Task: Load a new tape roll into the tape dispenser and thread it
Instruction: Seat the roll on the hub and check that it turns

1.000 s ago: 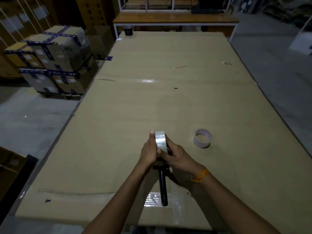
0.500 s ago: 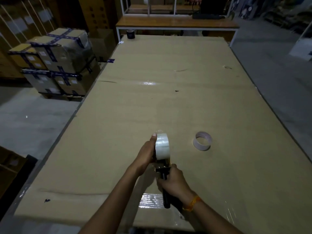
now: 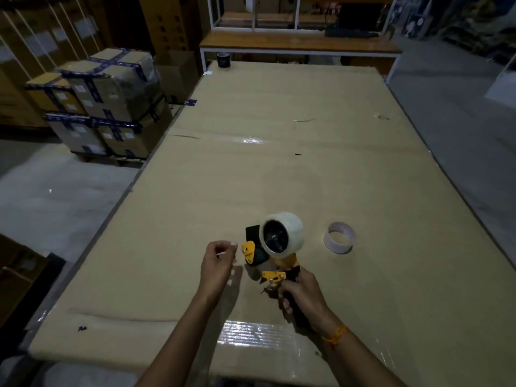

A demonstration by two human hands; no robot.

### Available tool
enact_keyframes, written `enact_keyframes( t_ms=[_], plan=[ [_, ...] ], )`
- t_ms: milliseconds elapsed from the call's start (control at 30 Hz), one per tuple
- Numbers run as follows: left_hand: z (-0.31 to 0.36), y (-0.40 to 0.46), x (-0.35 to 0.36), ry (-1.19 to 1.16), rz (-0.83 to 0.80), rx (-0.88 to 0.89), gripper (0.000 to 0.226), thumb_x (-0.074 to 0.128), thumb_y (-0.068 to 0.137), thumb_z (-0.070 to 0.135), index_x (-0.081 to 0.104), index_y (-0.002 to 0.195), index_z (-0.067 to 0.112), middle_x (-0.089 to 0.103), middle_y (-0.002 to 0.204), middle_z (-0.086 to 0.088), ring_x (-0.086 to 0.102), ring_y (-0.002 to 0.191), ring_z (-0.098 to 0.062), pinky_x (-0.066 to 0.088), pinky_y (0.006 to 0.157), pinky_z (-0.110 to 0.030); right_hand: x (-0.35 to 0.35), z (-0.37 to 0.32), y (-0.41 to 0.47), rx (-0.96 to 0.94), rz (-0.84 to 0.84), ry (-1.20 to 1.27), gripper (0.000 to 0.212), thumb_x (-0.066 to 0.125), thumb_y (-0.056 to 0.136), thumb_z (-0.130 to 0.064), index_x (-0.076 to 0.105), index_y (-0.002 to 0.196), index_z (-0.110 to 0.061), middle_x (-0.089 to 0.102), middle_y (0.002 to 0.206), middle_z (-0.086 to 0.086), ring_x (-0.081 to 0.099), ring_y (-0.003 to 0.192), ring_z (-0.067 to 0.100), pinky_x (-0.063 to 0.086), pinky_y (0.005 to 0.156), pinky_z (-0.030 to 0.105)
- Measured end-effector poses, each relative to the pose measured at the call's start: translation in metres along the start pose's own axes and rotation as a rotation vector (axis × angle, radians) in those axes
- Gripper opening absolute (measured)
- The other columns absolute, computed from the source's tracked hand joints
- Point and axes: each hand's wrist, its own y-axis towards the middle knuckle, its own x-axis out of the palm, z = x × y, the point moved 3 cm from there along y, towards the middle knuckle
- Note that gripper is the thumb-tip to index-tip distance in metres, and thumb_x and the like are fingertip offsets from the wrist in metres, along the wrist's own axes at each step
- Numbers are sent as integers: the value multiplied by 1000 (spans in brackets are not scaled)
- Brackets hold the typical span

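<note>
A wide cardboard-covered tabletop (image 3: 279, 169) carries the work, with stacked taped boxes (image 3: 103, 104) on the floor to its left. Above its near part the yellow-and-black tape dispenser (image 3: 268, 261) is held tilted by the right hand (image 3: 303, 298), whose fingers are curled round the black handle; a glossy clear tape roll (image 3: 282, 234) sits on its hub, the dark hub facing the camera. The left hand (image 3: 219, 263) is just beside the dispenser's front, its fingers curled with thumb and forefinger pressed together, though what they pinch is too small to tell, and an empty white tape core (image 3: 339, 238) lies on the tabletop to the right.
</note>
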Motion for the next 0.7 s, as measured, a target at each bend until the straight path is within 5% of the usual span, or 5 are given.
enact_keyframes(
  t_ms=[133, 233, 367, 533, 700],
  plan=[
    [-8, -9, 13, -185, -233, -114, 59, 67, 99, 60, 65, 136, 14, 74, 133, -11, 75, 119, -29, 61, 104, -52, 1, -10, 5, -7, -108, 131, 32, 64, 79, -3, 59, 110, -1, 62, 68, 25, 53, 46, 28, 46, 46, 31],
    [2, -20, 21, -370, -420, -201, 52, 58, 101, 44, 66, 139, 8, 77, 131, -18, 74, 123, -33, 60, 106, -49, 1, -18, 8, 1, -144, 196, 39, 66, 76, -4, 56, 112, 9, 61, 70, 27, 54, 43, 27, 46, 43, 28],
    [-1, -24, 23, -433, -532, -155, 48, 76, 99, 24, 64, 137, -4, 72, 135, -26, 71, 127, -41, 60, 106, -44, 1, -24, 11, -5, -166, 225, 38, 67, 76, -5, 57, 108, 10, 62, 71, 26, 55, 44, 26, 46, 44, 27],
    [0, -20, 18, -286, -512, -40, 61, 93, 79, 6, 66, 134, 0, 75, 133, -19, 75, 123, -35, 62, 103, -44, 6, -27, 7, 55, -190, 277, 19, 64, 75, -16, 68, 84, 1, 62, 69, 20, 52, 45, 24, 42, 45, 25],
    [7, -26, 13, -165, -331, 57, 34, 90, 80, -4, 79, 111, 3, 85, 102, -13, 82, 103, -32, 67, 90, -34, 8, -27, 4, 163, -257, 367, 20, 58, 77, -16, 67, 79, 1, 60, 60, 12, 49, 41, 18, 38, 40, 21]
  ],
)
